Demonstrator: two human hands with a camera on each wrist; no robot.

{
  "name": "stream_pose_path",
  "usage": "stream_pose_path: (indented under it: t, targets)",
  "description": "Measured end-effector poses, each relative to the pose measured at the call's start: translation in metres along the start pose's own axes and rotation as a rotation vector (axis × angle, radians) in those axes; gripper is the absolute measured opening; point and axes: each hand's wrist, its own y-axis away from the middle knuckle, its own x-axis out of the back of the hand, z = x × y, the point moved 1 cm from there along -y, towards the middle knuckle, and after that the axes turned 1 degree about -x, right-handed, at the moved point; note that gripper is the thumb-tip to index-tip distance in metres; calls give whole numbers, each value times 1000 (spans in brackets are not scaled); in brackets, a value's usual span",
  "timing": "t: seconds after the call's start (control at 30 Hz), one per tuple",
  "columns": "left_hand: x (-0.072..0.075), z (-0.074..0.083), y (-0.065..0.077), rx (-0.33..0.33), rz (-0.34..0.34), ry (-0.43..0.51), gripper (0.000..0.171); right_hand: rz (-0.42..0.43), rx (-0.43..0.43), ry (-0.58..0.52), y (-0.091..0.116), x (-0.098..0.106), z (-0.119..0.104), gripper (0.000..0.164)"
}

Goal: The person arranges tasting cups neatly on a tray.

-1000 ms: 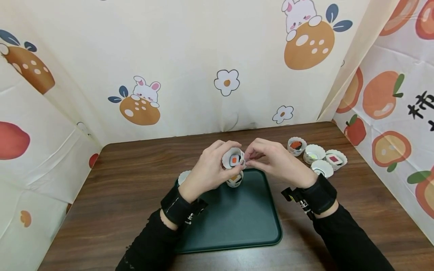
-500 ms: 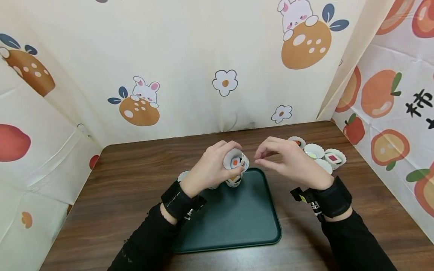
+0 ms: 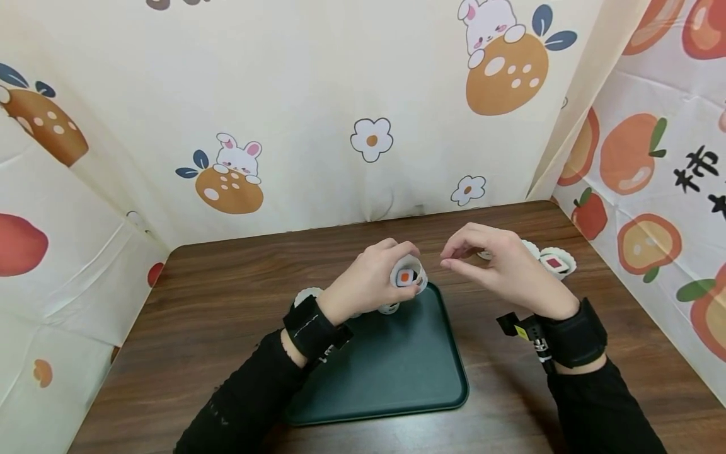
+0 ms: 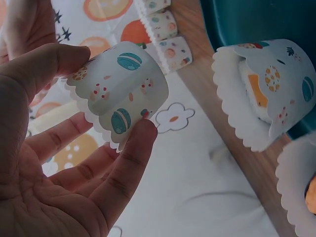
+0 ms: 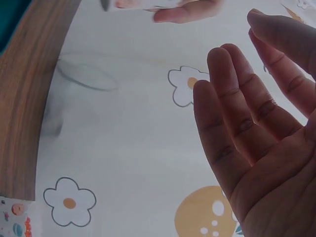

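My left hand (image 3: 363,284) holds a white paper baking cup (image 4: 118,89) with a scalloped rim and printed pictures, thumb on one side and fingertip on the other. Inside it, in the head view, sits a small white block (image 3: 405,277) with an orange square and a dark edge, like a sushi roll piece. The cup is tilted, its mouth towards the head camera, above the far edge of the green tray (image 3: 391,372). Off to the right, my right hand (image 3: 499,268) hovers with loosely bent fingers; the right wrist view shows nothing in its palm (image 5: 276,182).
Partly behind my left hand, more paper cups (image 3: 307,294) stand at the tray's far end; one cup (image 4: 284,89) contains an orange-and-white piece. Several cups (image 3: 558,260) stand at the right, partly covered by my right hand. Printed cloth (image 3: 317,176) borders the wooden table (image 3: 238,277).
My right hand has drawn away from the cup towards the right, over the other cups. My left hand has shifted slightly right, still holding its cup.
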Motion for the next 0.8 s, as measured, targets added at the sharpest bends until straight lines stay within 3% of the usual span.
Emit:
stream_pose_path:
  t: [0.27,0.57,0.8]
  targets:
    - [-15,4,-16,-39,-101,-70,43,28,-16,7,3,10,-1,31]
    - [-33,5,-36,-52,-267,-223,61,33,-38,22,8,15,4,30]
    - [-48,0,-45,-51,-308,-236,59,24,-23,23,7,13,7,29]
